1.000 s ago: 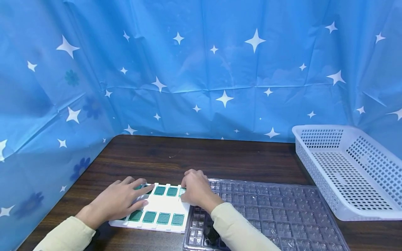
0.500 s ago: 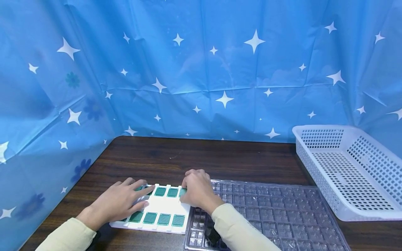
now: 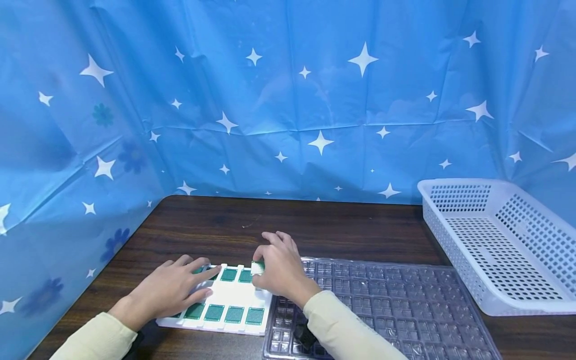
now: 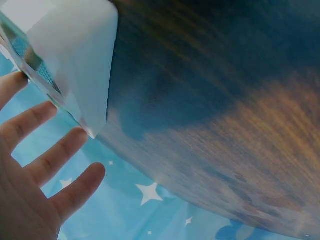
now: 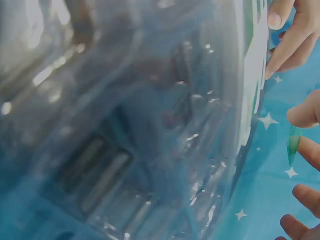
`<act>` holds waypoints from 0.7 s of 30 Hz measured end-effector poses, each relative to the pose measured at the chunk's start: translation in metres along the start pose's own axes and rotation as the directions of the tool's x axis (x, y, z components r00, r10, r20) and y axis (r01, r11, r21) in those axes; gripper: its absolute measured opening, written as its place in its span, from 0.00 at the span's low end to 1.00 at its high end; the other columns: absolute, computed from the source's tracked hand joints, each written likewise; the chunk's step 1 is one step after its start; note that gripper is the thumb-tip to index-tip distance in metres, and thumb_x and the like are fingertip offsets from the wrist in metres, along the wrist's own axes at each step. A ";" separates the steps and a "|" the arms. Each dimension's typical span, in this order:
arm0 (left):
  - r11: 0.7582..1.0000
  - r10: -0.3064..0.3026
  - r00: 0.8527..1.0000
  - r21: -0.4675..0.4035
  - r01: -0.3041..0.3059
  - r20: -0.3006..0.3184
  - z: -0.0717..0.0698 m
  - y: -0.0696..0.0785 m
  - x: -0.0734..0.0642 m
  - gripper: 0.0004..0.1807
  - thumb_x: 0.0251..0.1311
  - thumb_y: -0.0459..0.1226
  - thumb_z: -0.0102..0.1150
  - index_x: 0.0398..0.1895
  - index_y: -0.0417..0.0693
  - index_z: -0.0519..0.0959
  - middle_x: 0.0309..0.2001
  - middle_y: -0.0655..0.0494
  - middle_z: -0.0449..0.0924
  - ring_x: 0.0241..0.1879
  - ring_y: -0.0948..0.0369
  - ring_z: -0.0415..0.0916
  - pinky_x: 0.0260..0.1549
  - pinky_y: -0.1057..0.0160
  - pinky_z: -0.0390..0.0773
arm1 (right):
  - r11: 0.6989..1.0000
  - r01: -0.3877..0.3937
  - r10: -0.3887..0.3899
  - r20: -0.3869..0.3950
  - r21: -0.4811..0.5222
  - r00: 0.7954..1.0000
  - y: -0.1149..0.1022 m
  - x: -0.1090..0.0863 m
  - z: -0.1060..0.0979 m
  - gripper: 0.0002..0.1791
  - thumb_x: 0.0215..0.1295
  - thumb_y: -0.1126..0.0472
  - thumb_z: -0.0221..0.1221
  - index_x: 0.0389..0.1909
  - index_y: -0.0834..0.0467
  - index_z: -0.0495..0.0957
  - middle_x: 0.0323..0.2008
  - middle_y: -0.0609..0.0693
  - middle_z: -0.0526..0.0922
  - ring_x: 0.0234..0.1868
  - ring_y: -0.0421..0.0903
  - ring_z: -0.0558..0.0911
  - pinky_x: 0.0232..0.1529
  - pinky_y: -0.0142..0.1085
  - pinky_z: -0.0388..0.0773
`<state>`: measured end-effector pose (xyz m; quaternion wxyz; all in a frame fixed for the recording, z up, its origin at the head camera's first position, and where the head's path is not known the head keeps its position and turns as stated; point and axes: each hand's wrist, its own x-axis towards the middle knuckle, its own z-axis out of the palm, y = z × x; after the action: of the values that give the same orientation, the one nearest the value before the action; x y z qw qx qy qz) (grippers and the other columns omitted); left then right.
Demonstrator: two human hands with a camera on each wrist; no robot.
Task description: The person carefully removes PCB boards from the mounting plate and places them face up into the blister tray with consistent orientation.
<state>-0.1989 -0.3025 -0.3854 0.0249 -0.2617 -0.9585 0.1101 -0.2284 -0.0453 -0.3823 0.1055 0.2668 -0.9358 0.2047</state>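
Note:
My right hand pinches a small green perforated circuit board between thumb and index finger, just over the right end of a white holder. The right wrist view shows that green board edge-on between the fingertips, with the other fingers spread apart. Two rows of similar green boards sit in the holder's slots. My left hand lies over the holder's left end with fingers extended, covering part of it. In the left wrist view the left hand's fingers are spread along the holder's edge.
A clear plastic tray with many small compartments lies right of the holder, under my right forearm. A white perforated basket stands at the far right of the dark wood table. A blue starred curtain rises behind and on the left.
The right hand has lifted the green board from the back-right slot and tilted it up. The left hand has stayed in place on the holder.

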 end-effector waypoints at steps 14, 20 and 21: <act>1.000 -0.004 1.000 -0.003 0.004 0.027 0.001 -0.001 0.003 0.30 0.67 0.63 0.44 0.66 0.62 0.73 0.61 0.51 0.76 0.54 0.47 0.77 0.46 0.39 0.79 | 0.997 0.044 -0.041 -0.052 0.059 0.998 -0.006 -0.002 -0.008 0.13 0.50 0.53 0.70 0.39 0.46 0.84 0.70 0.49 0.69 0.71 0.56 0.64 0.71 0.52 0.62; 1.000 -0.005 0.999 0.000 0.005 0.035 0.001 -0.002 0.004 0.31 0.66 0.64 0.44 0.66 0.62 0.74 0.61 0.51 0.77 0.54 0.47 0.77 0.46 0.38 0.79 | 0.994 0.086 -0.081 -0.083 0.063 0.993 -0.009 -0.004 -0.013 0.13 0.51 0.52 0.70 0.40 0.46 0.83 0.70 0.49 0.68 0.72 0.57 0.64 0.70 0.54 0.63; 1.000 -0.005 0.999 0.002 0.005 0.033 0.001 -0.002 0.004 0.31 0.66 0.64 0.44 0.66 0.62 0.74 0.61 0.51 0.77 0.54 0.47 0.77 0.46 0.38 0.79 | 0.994 0.095 -0.090 -0.089 0.052 0.992 -0.009 -0.005 -0.014 0.13 0.51 0.52 0.69 0.40 0.46 0.83 0.70 0.49 0.68 0.72 0.56 0.64 0.71 0.54 0.63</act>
<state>-0.2031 -0.3023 -0.3860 0.0094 -0.2576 -0.9593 0.1152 -0.2183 -0.0444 -0.3684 0.1479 0.3036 -0.9109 0.2370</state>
